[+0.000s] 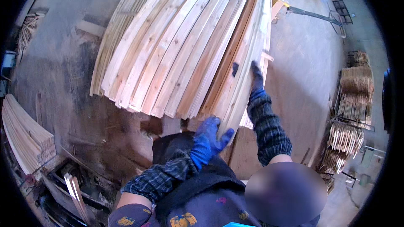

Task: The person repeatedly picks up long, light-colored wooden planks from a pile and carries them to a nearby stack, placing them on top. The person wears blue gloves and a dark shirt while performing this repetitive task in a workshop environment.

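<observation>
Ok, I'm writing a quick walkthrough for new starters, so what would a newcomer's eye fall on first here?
Probably the broad row of pale wooden planks fanning across the upper middle, with one darker reddish-brown strip toward its right side. Next, the bright blue glove on the left hand at the planks' near end, with the right hand farther up their right edge.

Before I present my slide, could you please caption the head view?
Gloved left hand and right hand hold pale wood beside stacked boards.
</observation>
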Demonstrator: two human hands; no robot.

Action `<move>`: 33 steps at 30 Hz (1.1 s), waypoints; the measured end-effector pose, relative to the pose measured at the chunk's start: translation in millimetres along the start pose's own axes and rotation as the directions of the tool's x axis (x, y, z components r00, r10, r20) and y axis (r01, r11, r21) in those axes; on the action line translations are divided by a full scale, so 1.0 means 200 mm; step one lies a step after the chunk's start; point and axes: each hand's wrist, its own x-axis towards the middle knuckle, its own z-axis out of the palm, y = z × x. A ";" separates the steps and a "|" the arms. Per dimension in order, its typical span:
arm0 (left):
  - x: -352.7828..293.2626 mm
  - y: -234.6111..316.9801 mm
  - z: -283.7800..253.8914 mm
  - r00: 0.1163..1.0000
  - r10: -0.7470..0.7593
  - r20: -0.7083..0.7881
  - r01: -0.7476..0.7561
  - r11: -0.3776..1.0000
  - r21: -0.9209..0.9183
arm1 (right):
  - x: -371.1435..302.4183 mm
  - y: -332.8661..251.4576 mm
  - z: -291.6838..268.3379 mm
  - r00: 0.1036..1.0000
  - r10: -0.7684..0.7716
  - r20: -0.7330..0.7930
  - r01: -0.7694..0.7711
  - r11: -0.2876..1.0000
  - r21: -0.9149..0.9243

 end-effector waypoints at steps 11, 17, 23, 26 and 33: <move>0.68 0.15 -0.64 0.894 -0.071 0.442 0.349 0.728 -0.590 | -1.04 0.58 0.70 0.850 0.374 0.371 -0.354 0.927 -0.123; -0.21 0.03 -0.85 0.846 -0.285 0.450 0.496 0.731 -0.468 | -0.63 0.40 0.40 0.769 0.516 0.379 -0.598 0.790 0.137; -1.35 -0.40 -0.97 0.768 -0.448 0.457 0.597 0.758 -0.262 | 0.30 0.03 0.42 0.944 0.205 0.260 -0.268 0.934 0.235; -1.50 -0.01 -1.07 0.913 -0.345 0.218 0.407 0.807 -0.428 | 0.52 0.13 0.49 0.890 -0.371 0.265 0.381 0.924 0.013; -2.03 -0.06 -1.43 0.875 -0.400 -0.273 0.463 0.856 0.229 | 0.12 0.33 0.95 0.916 -0.020 0.400 -0.012 0.997 0.077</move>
